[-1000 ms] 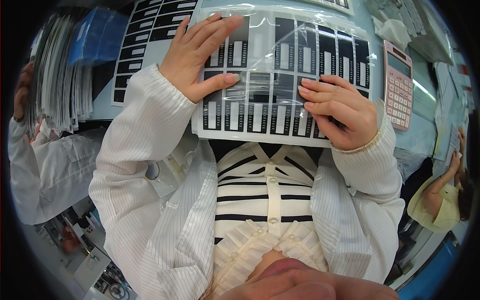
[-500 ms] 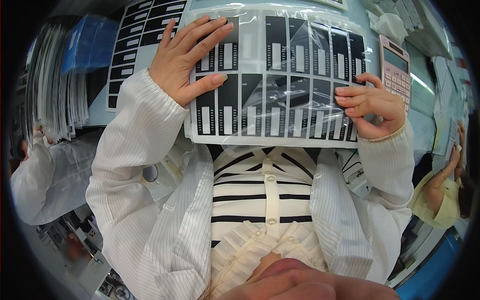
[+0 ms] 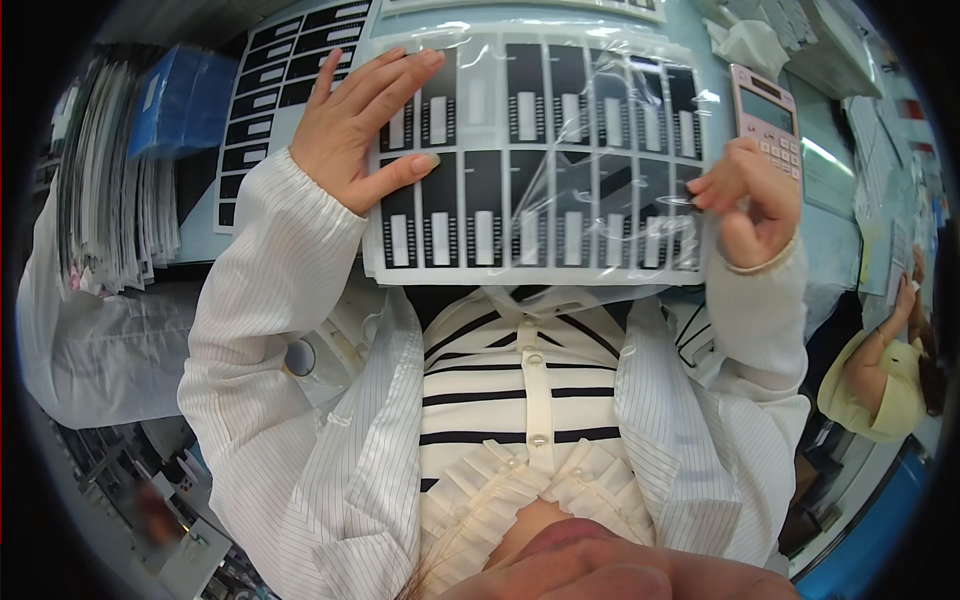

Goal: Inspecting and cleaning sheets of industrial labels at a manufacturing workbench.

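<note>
A white sheet of black rectangular labels (image 3: pixel 540 165) lies on the table edge in front of me, with a clear plastic film (image 3: pixel 600 130) over it. My left hand (image 3: pixel 355 130) lies flat with spread fingers on the sheet's left part, pressing it down. My right hand (image 3: pixel 750 200) is at the sheet's right edge, its fingertips pinched on the edge of the clear film, which is wrinkled and lifted there.
A pink calculator (image 3: pixel 770 125) lies just beyond my right hand. Another label sheet (image 3: pixel 270 90) lies to the left, beside a stack of papers (image 3: pixel 110 190) and a blue packet (image 3: pixel 175 100). A person in yellow (image 3: pixel 880 380) is at the right, a white-coated person (image 3: pixel 80 330) at the left.
My right hand has moved from the sheet's lower middle out to its right edge and now pinches the film. The film has lifted and wrinkled. My left hand stayed in place.
</note>
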The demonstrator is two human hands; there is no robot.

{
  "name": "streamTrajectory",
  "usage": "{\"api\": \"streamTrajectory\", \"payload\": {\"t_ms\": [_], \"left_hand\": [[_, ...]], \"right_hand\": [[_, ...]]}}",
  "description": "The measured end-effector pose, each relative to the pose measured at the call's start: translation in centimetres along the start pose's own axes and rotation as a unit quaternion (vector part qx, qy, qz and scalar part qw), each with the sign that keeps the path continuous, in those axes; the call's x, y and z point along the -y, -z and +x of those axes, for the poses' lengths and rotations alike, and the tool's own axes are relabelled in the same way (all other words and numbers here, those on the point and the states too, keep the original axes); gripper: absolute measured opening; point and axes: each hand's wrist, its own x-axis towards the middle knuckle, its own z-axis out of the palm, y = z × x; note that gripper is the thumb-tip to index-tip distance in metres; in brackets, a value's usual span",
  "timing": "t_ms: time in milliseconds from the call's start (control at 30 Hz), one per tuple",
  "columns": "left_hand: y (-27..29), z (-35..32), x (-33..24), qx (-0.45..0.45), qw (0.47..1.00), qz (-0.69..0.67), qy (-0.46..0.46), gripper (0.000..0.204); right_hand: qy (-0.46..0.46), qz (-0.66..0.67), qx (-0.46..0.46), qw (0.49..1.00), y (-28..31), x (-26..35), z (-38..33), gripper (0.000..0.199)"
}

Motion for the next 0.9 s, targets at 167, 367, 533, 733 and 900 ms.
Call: {"api": "streamTrajectory", "payload": {"t_ms": [167, 367, 533, 733, 900], "left_hand": [[1.1, -0.7, 1.2, 0.002, 0.999, -0.046, -0.002, 0.098], [3.4, 1.5, 1.7, -0.004, 0.998, -0.018, -0.054, 0.115], [5.4, 4.0, 0.3, 0.067, 0.979, -0.178, -0.07, 0.095], [0.9, 7.6, -3.0, 0.085, 0.977, -0.133, -0.146, 0.112], [0.4, 8.9, -1.7, 0.165, 0.964, -0.142, -0.155, 0.136]], "right_hand": [[0.005, -0.026, -0.015, 1.0, -2.0, 2.1, 0.3, 0.01], [0.018, -0.064, -0.024, 0.997, -2.5, 2.4, 0.1, 0.015], [0.015, -0.049, -0.018, 0.999, -2.4, 2.0, -0.3, 0.016], [0.024, -0.051, 0.004, 0.998, -1.9, 1.8, -0.4, 0.017], [0.007, -0.037, 0.021, 0.999, -1.2, 2.0, -1.0, 0.018]]}}
